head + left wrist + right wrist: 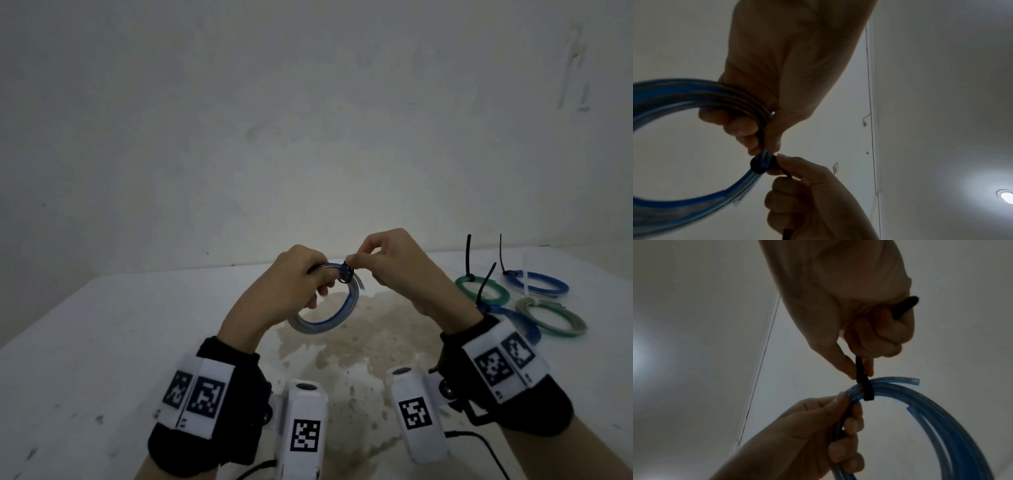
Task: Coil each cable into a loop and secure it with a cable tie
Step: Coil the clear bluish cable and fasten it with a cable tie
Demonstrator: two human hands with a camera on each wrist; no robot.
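A coil of clear-blue cable hangs above the white table. My left hand grips the top of the coil, fingers curled round the strands. A black cable tie is wrapped round the strands just right of that grip. My right hand pinches the tie's tail between thumb and forefinger close to the coil. The tie runs through the right palm and its end sticks out past the curled fingers. The tie's band shows in the left wrist view round the cable.
At the right of the table lie several tied coils: a green one, a blue one, a grey-green one and another blue one partly behind my right wrist. Black tie tails stick up from them. A brownish stain marks the table's middle.
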